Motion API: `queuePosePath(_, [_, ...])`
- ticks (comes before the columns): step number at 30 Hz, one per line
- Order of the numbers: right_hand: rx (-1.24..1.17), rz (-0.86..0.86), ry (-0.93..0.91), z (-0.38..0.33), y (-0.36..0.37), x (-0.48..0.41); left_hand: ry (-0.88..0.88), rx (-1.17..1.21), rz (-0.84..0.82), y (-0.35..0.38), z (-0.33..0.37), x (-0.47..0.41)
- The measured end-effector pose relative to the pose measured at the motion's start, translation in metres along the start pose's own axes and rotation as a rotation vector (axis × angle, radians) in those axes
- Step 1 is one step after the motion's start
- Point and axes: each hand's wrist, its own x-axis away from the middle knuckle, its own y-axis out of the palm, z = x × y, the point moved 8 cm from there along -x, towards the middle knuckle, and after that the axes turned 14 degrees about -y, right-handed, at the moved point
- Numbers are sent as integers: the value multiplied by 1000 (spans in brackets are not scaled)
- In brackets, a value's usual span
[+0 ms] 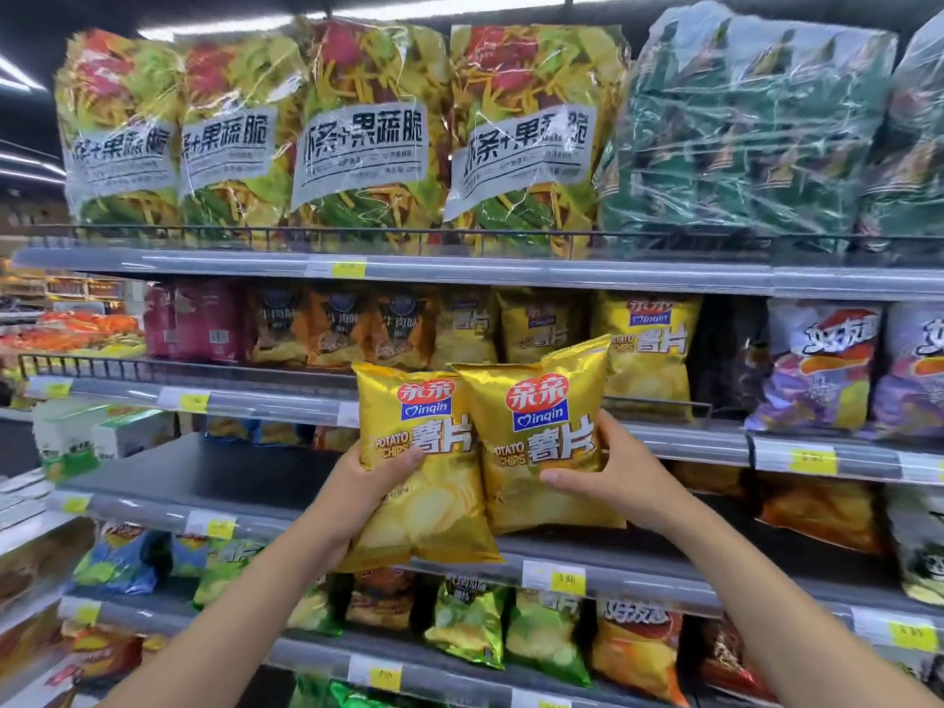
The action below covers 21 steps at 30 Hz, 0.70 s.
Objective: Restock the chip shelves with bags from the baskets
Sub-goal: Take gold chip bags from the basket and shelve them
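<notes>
I hold two gold potato chip bags upright in front of the shelves. My left hand [370,482] grips the left gold bag [424,503] by its left edge, thumb across the front. My right hand [608,472] grips the right gold bag [541,426] from its right side, thumb on the front. The two bags overlap slightly at the middle. Behind them, on the second shelf [255,398], stand matching gold bags [646,344]. No basket is in view.
Large clear bags of vegetable crisps [357,130] fill the top shelf. Purple bags [817,365] stand at the right and orange bags [332,324] at the left of the second shelf. The third shelf [214,472] shows a dark bare stretch at left. Green and yellow bags [470,631] sit lower.
</notes>
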Motion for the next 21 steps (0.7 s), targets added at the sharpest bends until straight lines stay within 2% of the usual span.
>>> queuePosePath(7, [-20, 84, -91, -13, -37, -49, 51, 38, 14, -5, 23, -54])
queuePosePath(12, [-60, 242, -154, -20, -64, -77, 67, 79, 27, -12, 21, -80])
queuePosePath(21, [39, 335, -245, -16, -62, -114, 96, 123, 27, -22, 10, -101])
